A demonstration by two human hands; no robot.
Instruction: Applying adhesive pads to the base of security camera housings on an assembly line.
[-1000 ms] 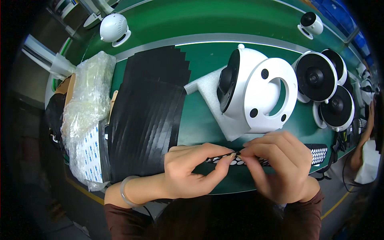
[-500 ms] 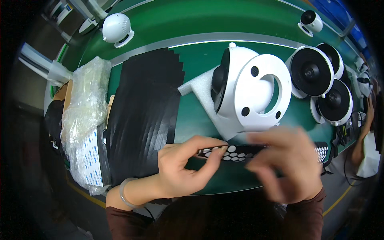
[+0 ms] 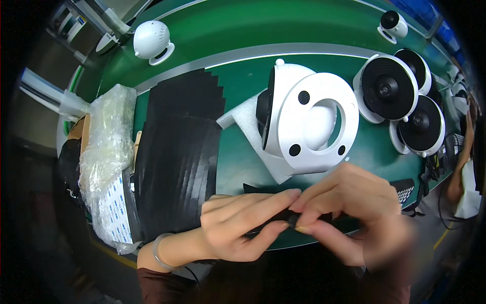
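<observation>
1. Head view: left hand [image 3: 238, 228] and right hand [image 3: 354, 213] both pinching one narrow black strip [image 3: 283, 219], held just above the near edge of the green bench [image 3: 243, 91]; fingertips meeting at mid-strip.
2. Strip likely thin, light, floppy, possibly adhesive-backed. Best gripped by the edges, near an end, clear of any sticky face.
3. Just beyond the hands: white dome camera housing [image 3: 309, 126] on a foam block [image 3: 248, 121].
4. Left of the left hand: stack of black sheets [image 3: 177, 157], then a plastic-wrapped bundle [image 3: 104, 152].
5. Beyond the right hand: round black-faced units [image 3: 387, 88].
</observation>
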